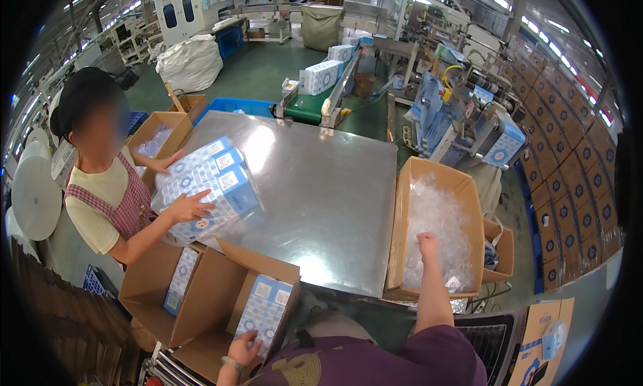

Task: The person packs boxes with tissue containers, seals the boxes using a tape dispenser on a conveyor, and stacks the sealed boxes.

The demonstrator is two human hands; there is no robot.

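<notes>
The left hand (242,351) lies flat on a blue-and-white pack (264,311) in the open carton (201,289) (its fingers partly hidden by the flap). The right hand (426,244) reaches into a box (402,212) of clear bags (439,218); its grip cannot be told. Two packs show in the carton. A co-worker's two hands hold a bundle (211,185) on the bench (321,185).

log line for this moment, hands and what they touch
left hand: on blue-white pack in open carton | right hand: in clear plastic bags, box | co-worker: holding wrapped pack bundle
</notes>
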